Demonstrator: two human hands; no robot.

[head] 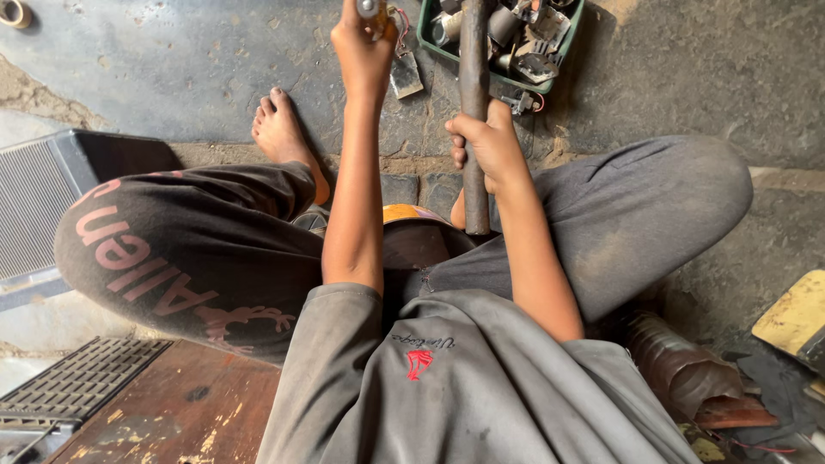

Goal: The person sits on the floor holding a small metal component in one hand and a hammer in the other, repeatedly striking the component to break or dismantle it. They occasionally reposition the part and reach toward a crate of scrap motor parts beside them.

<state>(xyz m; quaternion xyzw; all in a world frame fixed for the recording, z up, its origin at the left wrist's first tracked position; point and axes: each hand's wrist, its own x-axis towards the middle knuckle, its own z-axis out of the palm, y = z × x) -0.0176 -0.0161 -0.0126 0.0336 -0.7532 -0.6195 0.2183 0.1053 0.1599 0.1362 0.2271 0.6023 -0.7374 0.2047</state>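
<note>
Just below the green tray (427,41) of metal scrap, I see the right hand (490,148) wrapped around a dark metal rod (474,103); its fingers (460,148) are clamped tight on the shaft about midway along. The rod stands nearly upright in my view, its upper part crossing in front of the tray and its lower end reaching down near an orange rounded thing (411,213) between the knees. To the left of the tray, the left hand (363,41) is raised at the top edge, fingers closed on a small metal part (369,9) that is mostly cut off, so I cannot tell what it is. Thin red wires (402,24) hang just beside that hand, with a small flat grey piece (406,75) lying on the floor (172,60) beneath them, close to the tray's left corner. Further left of the tray, a bare foot (279,129) rests on the grey concrete floor. Well left of the tray, past the knee in dark printed trousers, sits a finned grey radiator-like panel (34,198).
</note>
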